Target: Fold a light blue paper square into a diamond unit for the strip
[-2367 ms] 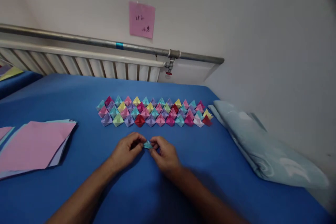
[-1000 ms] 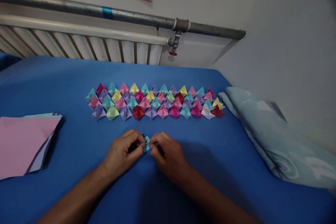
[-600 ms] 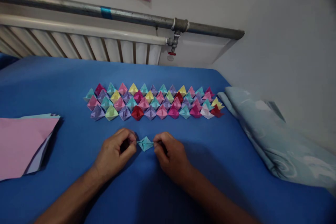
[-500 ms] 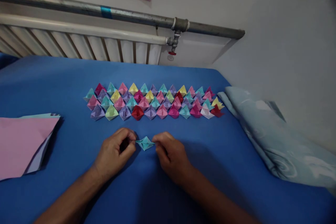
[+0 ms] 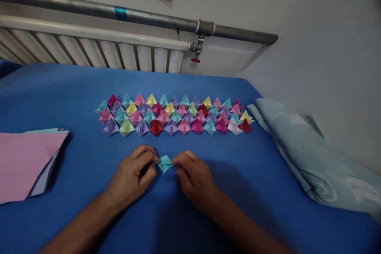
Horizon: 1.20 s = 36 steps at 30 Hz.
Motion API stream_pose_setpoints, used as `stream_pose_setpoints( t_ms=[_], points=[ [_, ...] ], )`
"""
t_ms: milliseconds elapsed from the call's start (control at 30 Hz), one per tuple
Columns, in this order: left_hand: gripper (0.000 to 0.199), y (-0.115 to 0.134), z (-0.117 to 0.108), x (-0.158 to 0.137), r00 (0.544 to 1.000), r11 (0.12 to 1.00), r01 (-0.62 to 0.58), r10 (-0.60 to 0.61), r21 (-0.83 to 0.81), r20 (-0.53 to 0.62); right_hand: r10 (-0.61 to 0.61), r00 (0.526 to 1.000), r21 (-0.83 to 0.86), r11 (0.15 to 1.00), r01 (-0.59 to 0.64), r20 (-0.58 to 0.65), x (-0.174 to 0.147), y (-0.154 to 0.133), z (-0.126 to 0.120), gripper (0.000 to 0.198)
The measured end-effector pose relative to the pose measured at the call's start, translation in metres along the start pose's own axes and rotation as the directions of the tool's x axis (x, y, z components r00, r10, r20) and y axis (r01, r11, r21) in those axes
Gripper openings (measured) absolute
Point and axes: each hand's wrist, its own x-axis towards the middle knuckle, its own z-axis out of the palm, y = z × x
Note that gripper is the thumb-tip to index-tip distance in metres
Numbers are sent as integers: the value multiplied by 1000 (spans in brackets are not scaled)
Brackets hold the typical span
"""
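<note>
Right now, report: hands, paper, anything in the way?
Left hand, right hand at opposite tips of turquoise folded paper. Paper rows beyond, apart. Its middle unobstructed.

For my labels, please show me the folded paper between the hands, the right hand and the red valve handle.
Folded paper [image 5: 165, 164]: head view, its centre.
Right hand [image 5: 197, 175]: head view, its back.
Red valve handle [image 5: 195, 60]: head view, its middle.

Blue surf. [image 5: 85, 162], multicol. folded-ppr pcs [image 5: 171, 127] in rows, ppr stack [image 5: 26, 162], patterned cloth [image 5: 309, 162]
</note>
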Motion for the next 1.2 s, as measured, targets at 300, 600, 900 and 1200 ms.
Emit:
stream_pose_setpoints(
  t_ms=[300, 600, 900, 1200],
  points=[
    [14, 0, 8, -5, 998, 999, -14, 17, 43, -64, 13, 1000, -86, 996, -13, -3, 0, -2, 0, 15],
    [3, 4, 11, -6, 995, 998, 14, -8, 54, -104, 41, 999, -154, 987, -37, 20, 1, -4, 4, 16],
    [9, 5, 13, -6, 987, 998, 58, -54, 19, -151, 100, 994, -57, 994, -98, 32, -4, -17, 9, 18],
    [10, 7, 12, -7, 990, 1000, 6, -3, 21, -141, 139, 982, 76, 986, -150, 130, -1, -21, 7, 16]
  ],
)
